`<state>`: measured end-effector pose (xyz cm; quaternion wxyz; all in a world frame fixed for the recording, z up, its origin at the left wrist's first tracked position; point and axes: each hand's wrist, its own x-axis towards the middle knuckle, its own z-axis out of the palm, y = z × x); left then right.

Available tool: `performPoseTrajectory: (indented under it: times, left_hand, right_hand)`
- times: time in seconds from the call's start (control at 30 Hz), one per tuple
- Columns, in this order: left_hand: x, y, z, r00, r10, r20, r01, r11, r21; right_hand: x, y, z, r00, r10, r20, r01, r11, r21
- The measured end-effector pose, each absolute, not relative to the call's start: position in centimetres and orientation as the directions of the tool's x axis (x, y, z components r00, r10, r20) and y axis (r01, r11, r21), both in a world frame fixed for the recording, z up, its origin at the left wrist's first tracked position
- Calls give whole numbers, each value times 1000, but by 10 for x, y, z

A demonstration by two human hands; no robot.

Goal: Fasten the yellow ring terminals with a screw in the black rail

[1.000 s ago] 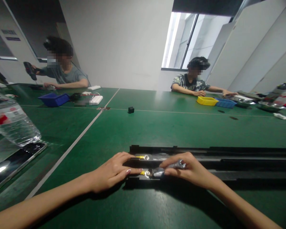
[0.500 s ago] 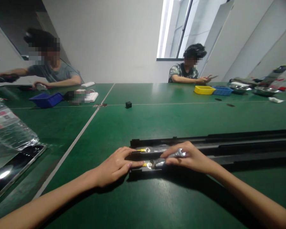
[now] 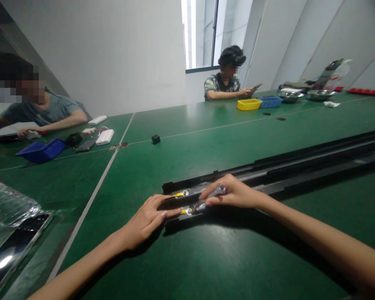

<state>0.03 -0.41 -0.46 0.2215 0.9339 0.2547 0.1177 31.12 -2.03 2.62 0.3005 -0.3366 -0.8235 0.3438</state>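
A long black rail (image 3: 300,164) lies across the green table (image 3: 206,137), its near end in front of me. My left hand (image 3: 145,218) rests on that end with its fingers stretched out flat beside two yellow ring terminals (image 3: 183,210). My right hand (image 3: 234,193) is closed on a small silver wrench (image 3: 211,198) whose head sits at the lower terminal.
A water bottle (image 3: 9,204) and a phone (image 3: 12,250) lie at the left. A small black block (image 3: 156,139) sits mid-table. Two other people sit at the far side with blue bins (image 3: 40,151), a yellow bin (image 3: 249,104) and metal bowls (image 3: 300,96).
The view has swung and tilted to the left, so the rail now slants up to the right. Both hands stay on the rail's end. The far right person now holds a phone.
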Motion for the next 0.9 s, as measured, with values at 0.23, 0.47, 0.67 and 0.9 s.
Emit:
performPoseTrajectory:
  times: [0.23, 0.47, 0.67, 0.9]
  left_hand:
    - [-1, -1, -10, 845, 509, 164, 403, -807, 432]
    - [-3, -1, -15, 842, 508, 182, 404, -817, 411]
    - [-3, 0, -18, 845, 509, 165, 405, -809, 427]
    - [-1, 1, -15, 842, 519, 148, 399, -784, 475]
  right_hand:
    - [311, -21, 28, -606, 761, 234, 298, 489, -820]
    - [310, -22, 29, -599, 767, 230, 289, 476, -831]
    - [309, -23, 30, -603, 764, 229, 288, 476, -831]
    - [308, -24, 31, -603, 770, 211, 297, 461, -836]
